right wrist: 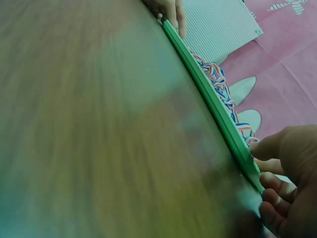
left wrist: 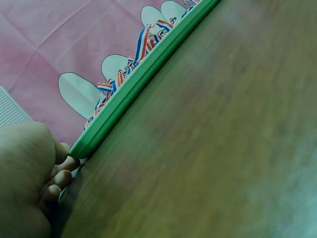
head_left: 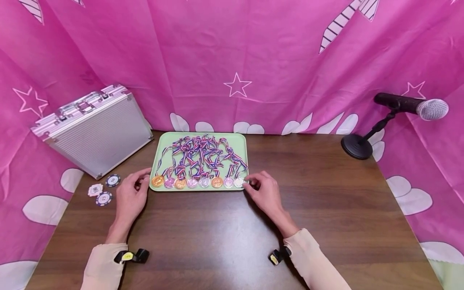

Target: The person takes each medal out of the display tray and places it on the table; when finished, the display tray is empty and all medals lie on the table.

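Observation:
A light green tray [head_left: 235,140] carries several gold, silver and pinkish medals [head_left: 193,183] in a row along its near edge. Their red, white and blue ribbons [head_left: 203,155] lie tangled behind them. At the tray's near left corner my left hand [head_left: 132,195] pinches the rim between thumb and curled fingers; the left wrist view shows this hand [left wrist: 27,168] at the green rim [left wrist: 114,111]. My right hand [head_left: 266,193] grips the near right corner, thumb over the edge. In the right wrist view its fingers [right wrist: 278,187] curl against the rim's outer side.
A silver aluminium case [head_left: 101,137] stands at the back left, with several poker chips [head_left: 104,198] in front of it. A microphone [head_left: 409,105] on a black stand [head_left: 357,146] is at the back right. A pink curtain [head_left: 203,60] hangs behind the brown wooden table [head_left: 319,193].

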`<state>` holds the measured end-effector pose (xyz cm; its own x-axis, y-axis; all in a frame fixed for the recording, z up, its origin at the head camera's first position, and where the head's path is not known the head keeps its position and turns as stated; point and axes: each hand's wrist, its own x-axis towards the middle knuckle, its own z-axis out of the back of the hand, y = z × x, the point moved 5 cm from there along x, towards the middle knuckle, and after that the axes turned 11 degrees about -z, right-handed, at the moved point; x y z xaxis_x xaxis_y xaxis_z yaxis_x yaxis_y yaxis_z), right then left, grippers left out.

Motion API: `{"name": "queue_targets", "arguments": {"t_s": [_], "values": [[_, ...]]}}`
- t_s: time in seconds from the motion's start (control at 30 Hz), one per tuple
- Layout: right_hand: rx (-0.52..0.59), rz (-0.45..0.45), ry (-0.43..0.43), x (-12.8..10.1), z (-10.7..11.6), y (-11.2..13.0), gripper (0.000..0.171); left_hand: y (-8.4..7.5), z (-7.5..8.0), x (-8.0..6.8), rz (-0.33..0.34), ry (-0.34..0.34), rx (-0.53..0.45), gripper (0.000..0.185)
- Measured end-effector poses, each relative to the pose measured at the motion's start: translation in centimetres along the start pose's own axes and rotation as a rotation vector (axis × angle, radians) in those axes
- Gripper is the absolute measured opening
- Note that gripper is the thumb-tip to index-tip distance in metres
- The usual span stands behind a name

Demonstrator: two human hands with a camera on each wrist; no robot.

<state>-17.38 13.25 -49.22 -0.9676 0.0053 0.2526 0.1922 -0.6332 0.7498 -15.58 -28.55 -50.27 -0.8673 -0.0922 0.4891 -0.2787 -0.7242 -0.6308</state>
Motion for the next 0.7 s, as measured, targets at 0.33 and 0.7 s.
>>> {"name": "queue_targets", "arguments": {"t_s": [0.33,0.7], "values": [[0.002,-0.153,-0.006,1.4,-2.2,-1.1,0.029,0.0,-0.2,0.0,0.031,0.032,0.008,0.029],[0.017,-0.140,-0.003,2.0,-2.6,-1.5,0.026,-0.2,-0.2,-0.1,0.003,0.025,0.022,0.030]]}}
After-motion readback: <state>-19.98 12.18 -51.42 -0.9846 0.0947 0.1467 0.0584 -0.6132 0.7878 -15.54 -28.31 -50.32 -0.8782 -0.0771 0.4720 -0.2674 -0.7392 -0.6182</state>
